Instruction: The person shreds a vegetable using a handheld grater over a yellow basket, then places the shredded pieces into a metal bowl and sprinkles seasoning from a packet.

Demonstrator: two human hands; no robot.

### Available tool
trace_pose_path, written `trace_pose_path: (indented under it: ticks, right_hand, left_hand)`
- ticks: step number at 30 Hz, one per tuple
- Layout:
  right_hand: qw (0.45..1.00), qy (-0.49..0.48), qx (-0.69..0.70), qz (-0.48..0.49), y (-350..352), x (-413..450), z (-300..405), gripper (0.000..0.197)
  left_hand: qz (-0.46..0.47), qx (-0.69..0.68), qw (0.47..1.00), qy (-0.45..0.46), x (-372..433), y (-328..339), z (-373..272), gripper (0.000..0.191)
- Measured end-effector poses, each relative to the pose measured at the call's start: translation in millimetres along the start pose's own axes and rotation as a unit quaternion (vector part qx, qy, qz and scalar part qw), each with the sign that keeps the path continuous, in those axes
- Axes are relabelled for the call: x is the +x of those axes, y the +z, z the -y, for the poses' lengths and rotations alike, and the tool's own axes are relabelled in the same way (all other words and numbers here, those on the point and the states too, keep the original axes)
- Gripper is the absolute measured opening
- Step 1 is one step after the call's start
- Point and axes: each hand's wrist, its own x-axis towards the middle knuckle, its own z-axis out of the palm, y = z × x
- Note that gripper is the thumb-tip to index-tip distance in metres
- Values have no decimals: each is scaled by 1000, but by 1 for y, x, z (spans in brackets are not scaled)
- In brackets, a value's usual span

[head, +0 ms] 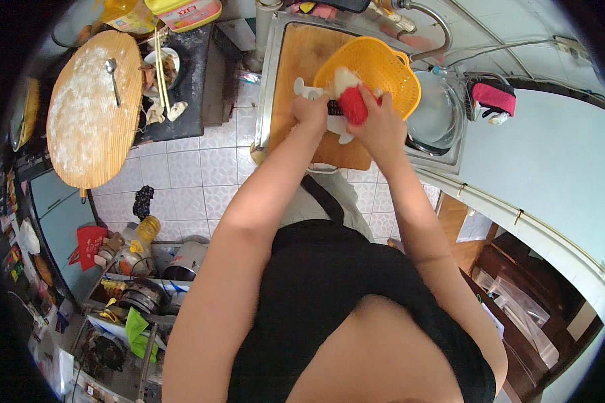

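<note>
A white plastic grater (337, 123) with a dark middle is held in my left hand (311, 112), over a wooden cutting board (302, 55). My right hand (380, 123) grips a bright red object (353, 105) against the grater; its exact kind cannot be told. Just beyond the red object shows a pale, blurred piece (346, 80), perhaps a peeled vegetable. Behind both hands, a yellow plastic colander (383, 60) overlaps the board and the sink side. My fingers hide part of the grater and of the red object.
Right of the colander sits a metal sink (456, 158) holding a glass lid (433, 116). A floured round wooden board (88, 116) carries a spoon (113, 83). Chopsticks (160, 75) lie across a bowl (174, 63). A cluttered rack (126, 282) stands lower left.
</note>
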Motion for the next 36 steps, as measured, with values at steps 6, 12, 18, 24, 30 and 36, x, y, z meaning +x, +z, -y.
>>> trace_pose_path:
  ticks: [6, 12, 18, 24, 30, 36]
  right_hand:
    - [996, -12, 8, 83, -41, -51, 20, 62]
    - [999, 14, 10, -30, 3, 1, 8, 69]
    - [987, 11, -42, 156, -38, -49, 11, 65]
    - [1000, -11, 8, 1, -5, 12, -3, 66]
    - [994, -11, -27, 101, -30, -50, 11, 70]
    - [998, 13, -28, 53, -4, 17, 3, 68]
  left_hand:
    - [-85, -99, 991, 19, 26, -2, 19, 21]
    - [-3, -28, 1000, -8, 9, -3, 14, 30]
    - [-70, -80, 994, 4, 26, -6, 28, 32]
    - [-28, -44, 999, -5, 6, -3, 9, 30]
    - [-49, -112, 993, 1, 5, -8, 8, 23]
    - [-37, -43, 998, -33, -5, 1, 12, 26]
